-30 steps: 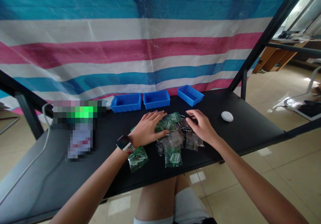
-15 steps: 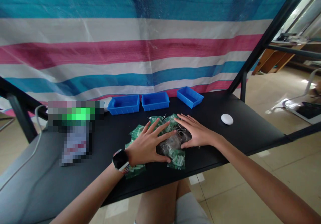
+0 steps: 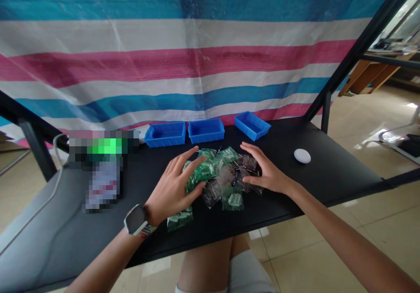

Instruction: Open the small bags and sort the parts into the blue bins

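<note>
A heap of small plastic bags [image 3: 219,175], some green and some clear with dark parts inside, lies in the middle of the black table [image 3: 328,183]. My left hand [image 3: 173,188], a watch on its wrist, rests on the left side of the heap with fingers spread over the green bags. My right hand [image 3: 265,171] lies flat on the right side of the heap, fingers stretched across the clear bags. Neither hand has a bag closed in it. One green bag [image 3: 179,219] sits near the front edge under my left wrist.
Three blue bins [image 3: 165,134] [image 3: 206,130] [image 3: 252,125] stand in a row at the back of the table. A white oval object [image 3: 302,155] lies to the right. A blurred-out item [image 3: 102,166] sits at the left. A striped tarp hangs behind.
Both hands have slid over the heap and moved apart to its two sides. The bags have shifted and now lie bunched between the hands.
</note>
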`<state>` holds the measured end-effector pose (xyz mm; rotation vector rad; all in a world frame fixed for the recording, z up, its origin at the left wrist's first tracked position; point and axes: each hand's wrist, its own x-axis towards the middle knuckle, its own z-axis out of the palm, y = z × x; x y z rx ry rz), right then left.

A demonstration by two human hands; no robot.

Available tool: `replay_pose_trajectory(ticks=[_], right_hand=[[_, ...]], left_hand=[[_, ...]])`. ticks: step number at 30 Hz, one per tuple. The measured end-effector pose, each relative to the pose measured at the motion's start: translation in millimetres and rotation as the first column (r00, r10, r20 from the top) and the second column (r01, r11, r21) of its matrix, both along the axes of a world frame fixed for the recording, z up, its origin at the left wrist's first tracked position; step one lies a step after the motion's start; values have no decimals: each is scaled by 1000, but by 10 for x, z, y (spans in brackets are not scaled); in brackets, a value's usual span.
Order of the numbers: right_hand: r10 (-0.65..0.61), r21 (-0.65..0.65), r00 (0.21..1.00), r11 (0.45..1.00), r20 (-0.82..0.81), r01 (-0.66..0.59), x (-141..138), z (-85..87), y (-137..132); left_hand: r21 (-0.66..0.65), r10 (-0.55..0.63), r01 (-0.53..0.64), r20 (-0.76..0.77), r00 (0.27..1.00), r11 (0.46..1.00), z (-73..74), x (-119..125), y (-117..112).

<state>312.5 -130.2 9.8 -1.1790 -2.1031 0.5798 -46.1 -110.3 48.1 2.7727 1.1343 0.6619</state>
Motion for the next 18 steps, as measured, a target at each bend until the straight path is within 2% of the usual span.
replay_pose_trajectory(ticks=[3,6,9,14,16,18], right_hand=[[-2,-4,988,1000,154,2,62,-18,-174],[9,38,961,999,277,-21,11,-84,-231],[13,96,949,994,315,-45,-121,-138,-137],[5,133,936,990,351,-55,-379,-186,45],[-4,152,947,987,322,-48,-451,-183,63],[-27,181,974,983,225,-15,-476,-163,74]], left_hand=[[-2,-3,3,-73,997,1000,-120,-262,-113],[-19,-21,18,-179,984,1000,-276,-307,-161],[-28,15,-21,-192,981,999,-361,-117,-140],[29,59,-55,-161,985,998,-378,293,-99],[44,80,-74,-136,987,996,-376,390,-107],[60,111,-105,-107,988,993,-369,452,-128]])
